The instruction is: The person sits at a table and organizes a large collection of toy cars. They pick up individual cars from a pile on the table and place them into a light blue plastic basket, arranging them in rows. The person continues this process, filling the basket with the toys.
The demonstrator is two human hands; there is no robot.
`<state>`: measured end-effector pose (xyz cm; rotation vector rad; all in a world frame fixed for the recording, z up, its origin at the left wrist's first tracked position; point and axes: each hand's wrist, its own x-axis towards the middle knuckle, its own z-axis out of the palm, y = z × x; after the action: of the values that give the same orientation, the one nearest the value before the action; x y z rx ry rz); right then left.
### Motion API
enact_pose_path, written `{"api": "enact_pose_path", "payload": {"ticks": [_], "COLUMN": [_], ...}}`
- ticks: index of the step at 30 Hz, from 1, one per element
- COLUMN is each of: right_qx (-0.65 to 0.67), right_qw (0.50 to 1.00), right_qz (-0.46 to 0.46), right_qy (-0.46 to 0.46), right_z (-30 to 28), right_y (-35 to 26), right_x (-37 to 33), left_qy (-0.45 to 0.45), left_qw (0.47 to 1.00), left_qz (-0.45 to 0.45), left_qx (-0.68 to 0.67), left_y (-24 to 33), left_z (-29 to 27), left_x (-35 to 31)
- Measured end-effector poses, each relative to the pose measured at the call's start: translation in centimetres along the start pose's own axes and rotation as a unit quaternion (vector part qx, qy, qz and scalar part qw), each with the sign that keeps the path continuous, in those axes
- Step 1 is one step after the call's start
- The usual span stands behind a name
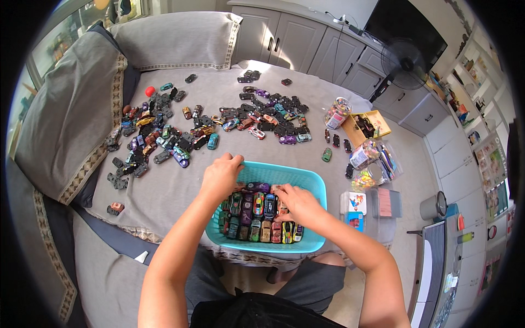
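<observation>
A turquoise plastic basket (313, 183) stands in front of me on the covered surface, with toy cars (258, 205) packed side by side in rows inside. My left hand (221, 176) is closed on the basket's far left rim. Inside the basket, toward its right side, my right hand (298, 205) has thumb and fingers around a reddish toy car (282, 206), which is partly hidden by the fingers. A yellow toy car (287, 232) and other cars make up the near row, below my right hand.
Loose toy cars (257, 131) lie scattered beyond the basket, with more heaped at left. A red ball (150, 91) sits among them. On the right are a candy-coloured jar (338, 113), a yellow box (377, 122) and clear plastic containers (383, 202). Grey cushions (175, 41) border the left and back.
</observation>
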<state>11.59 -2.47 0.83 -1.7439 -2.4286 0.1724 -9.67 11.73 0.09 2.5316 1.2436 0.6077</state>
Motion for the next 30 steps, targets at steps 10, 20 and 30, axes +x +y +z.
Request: {"api": "enact_pose_path", "payload": {"ticks": [10,20,30], "right_qx": [-0.018,-0.063,-0.001], "right_qw": [0.998,0.996,0.999], "right_qz": [-0.047,-0.064,-0.011], "right_qy": [0.028,-0.023,0.030], "right_z": [1.2,1.9,3.3], "right_y": [-0.9,-6.6,-4.6], "right_x": [1.6,3.7,4.9], "left_qy": [-0.001,-0.006,0.006], "left_qw": [1.000,1.000,1.000], "left_qz": [-0.003,0.000,0.004], "left_qx": [-0.003,-0.013,-0.020], "left_y": [0.3,0.3,0.2], "left_z": [-0.1,-0.3,-0.1], "left_x": [0.1,0.0,-0.1]}}
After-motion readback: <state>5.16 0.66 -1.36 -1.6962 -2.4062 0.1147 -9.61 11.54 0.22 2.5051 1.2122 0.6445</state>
